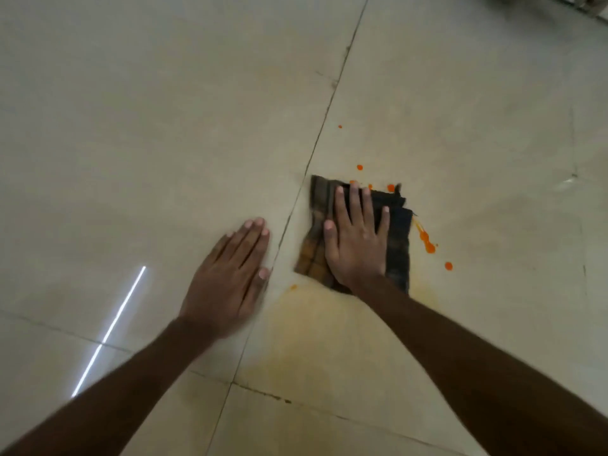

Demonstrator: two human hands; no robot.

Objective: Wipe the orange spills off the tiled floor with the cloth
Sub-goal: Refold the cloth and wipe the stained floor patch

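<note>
A dark plaid cloth (399,245), folded flat, lies on the beige tiled floor (164,126). My right hand (357,238) presses flat on top of it with fingers spread. My left hand (230,271) rests flat on the bare tile to the left of the cloth, holding nothing. Orange drops (427,243) sit just right of the cloth, with more orange dots (359,167) beyond its far edge and one small spot (293,287) near its front left corner. A pale orange smear (316,327) covers the tile in front of the cloth.
Dark grout lines (316,146) cross the floor, one running between my two hands. A bright strip of reflected light (112,327) lies on the tile at the left. Something pale shows at the far top right corner (589,1).
</note>
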